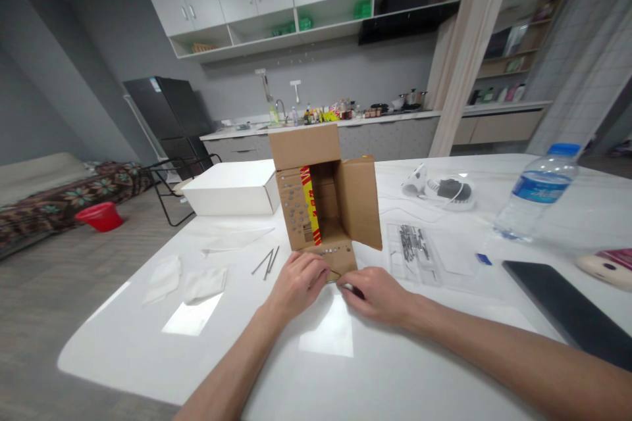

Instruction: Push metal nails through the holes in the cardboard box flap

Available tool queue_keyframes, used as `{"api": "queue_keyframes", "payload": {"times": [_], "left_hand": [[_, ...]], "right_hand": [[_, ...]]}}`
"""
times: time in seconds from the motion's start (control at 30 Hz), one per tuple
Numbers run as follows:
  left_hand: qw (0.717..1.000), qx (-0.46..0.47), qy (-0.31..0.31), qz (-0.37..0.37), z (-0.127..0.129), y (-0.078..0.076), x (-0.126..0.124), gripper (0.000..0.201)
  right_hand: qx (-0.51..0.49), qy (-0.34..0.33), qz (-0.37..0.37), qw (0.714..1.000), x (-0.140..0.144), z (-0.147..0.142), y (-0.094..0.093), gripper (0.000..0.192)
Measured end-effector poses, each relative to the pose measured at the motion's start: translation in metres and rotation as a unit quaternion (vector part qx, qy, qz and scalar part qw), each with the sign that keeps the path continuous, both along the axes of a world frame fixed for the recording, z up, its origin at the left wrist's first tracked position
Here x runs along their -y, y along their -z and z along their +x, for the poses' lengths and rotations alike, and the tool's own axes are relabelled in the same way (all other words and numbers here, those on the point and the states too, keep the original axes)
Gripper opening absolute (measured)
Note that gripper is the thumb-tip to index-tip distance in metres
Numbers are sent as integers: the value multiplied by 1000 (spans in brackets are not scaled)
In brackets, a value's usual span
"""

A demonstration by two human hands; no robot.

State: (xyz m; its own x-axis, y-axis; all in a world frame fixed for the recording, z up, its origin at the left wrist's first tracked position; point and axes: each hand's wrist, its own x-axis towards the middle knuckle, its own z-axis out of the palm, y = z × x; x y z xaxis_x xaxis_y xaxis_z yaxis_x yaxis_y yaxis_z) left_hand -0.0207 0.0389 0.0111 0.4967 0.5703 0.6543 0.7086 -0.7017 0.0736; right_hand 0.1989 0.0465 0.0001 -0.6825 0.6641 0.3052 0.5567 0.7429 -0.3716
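Note:
An open cardboard box stands at the middle of the table, with small grey metal heads dotted over its left flap and a red-and-yellow tape strip along that flap. Its front flap lies towards me with a row of similar heads. My left hand is closed at the left side of this front flap. At the flap's near right corner, my right hand is closed with thumb and fingertips together. A thin dark line shows between the hands; what the fingers hold is too small to make out.
Several long nails and white cloths lie left, before a white box. On the right are a clear case of metal pieces, a blue clip, a water bottle and a black tablet.

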Motion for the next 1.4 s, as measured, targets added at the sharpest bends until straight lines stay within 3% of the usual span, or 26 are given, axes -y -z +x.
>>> {"api": "queue_keyframes", "payload": {"times": [0.83,1.4], "left_hand": [[990,-92,7,-102,2,1,1,14],[994,-85,2,-63,1,6,-1,4]], "right_hand": [[4,4,-1,1000,0,0,2,24],[1,2,-10,1000,0,0,1,23]]}}
